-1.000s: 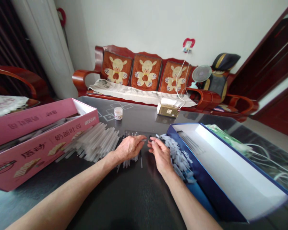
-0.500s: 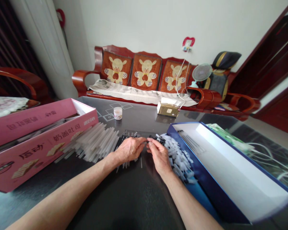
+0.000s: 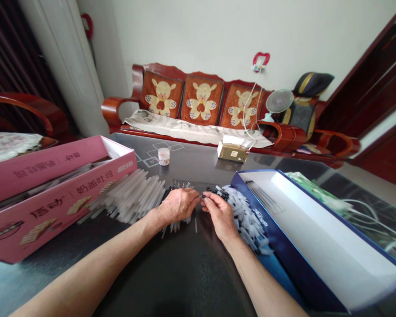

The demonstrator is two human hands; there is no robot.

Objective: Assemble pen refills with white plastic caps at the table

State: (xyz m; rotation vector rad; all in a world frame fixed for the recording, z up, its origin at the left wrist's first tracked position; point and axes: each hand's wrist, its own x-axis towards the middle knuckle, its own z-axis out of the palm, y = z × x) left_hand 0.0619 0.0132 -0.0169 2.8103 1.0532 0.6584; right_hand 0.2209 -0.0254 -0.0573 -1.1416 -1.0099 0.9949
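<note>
Close together over the dark table, my left hand (image 3: 181,204) and my right hand (image 3: 219,213) both have thumb and fingers pinched. What sits between the fingertips is too small to name. Under and beside my left hand lie thin clear sticks with dark ends (image 3: 175,225). Left of them is a fanned heap of translucent white tubes (image 3: 137,196). Against my right hand lies a pile of short whitish caps (image 3: 249,215), with small black pieces (image 3: 218,191) at its far end.
On the left stands a pink box (image 3: 72,193) with tubes inside. A blue box (image 3: 293,255) with a white interior holds several thin sticks (image 3: 264,196) at its far end. Behind are a small jar (image 3: 164,156) and a tissue box (image 3: 232,152). A green packet (image 3: 313,187) and white cables lie right.
Both hands stay nearly in place, fingertips still pinched and close together. The whole view has shifted slightly, and the piles look the same.
</note>
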